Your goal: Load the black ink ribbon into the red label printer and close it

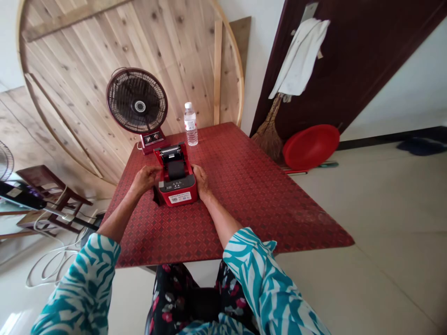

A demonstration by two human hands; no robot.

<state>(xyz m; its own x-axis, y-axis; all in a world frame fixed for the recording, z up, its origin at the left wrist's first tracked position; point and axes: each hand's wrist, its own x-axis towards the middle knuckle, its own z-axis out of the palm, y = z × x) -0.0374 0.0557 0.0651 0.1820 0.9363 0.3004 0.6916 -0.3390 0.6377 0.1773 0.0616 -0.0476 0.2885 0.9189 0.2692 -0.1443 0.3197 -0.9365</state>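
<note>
A small red and black label printer (180, 195) stands on the table with its lid raised and a dark roll (176, 170) inside. Its front carries a white sticker with printed text and codes. My left hand (145, 179) is at the printer's left side, fingers closed and fingertips at its edge. Along the opposite side, my right hand (201, 181) presses against the casing with its fingers curled round it. The far fingertips of my right hand are partly hidden. A dark piece shows low on the printer's left side, too unclear to name.
Behind the printer stand a dark red fan (138, 104) and a water bottle (191, 124). The table (265, 204) has a red patterned cover. A broom (269, 132), a red basin (312, 147) and a hanging white towel (300, 58) are to the right. A wooden chair (52, 195) is left.
</note>
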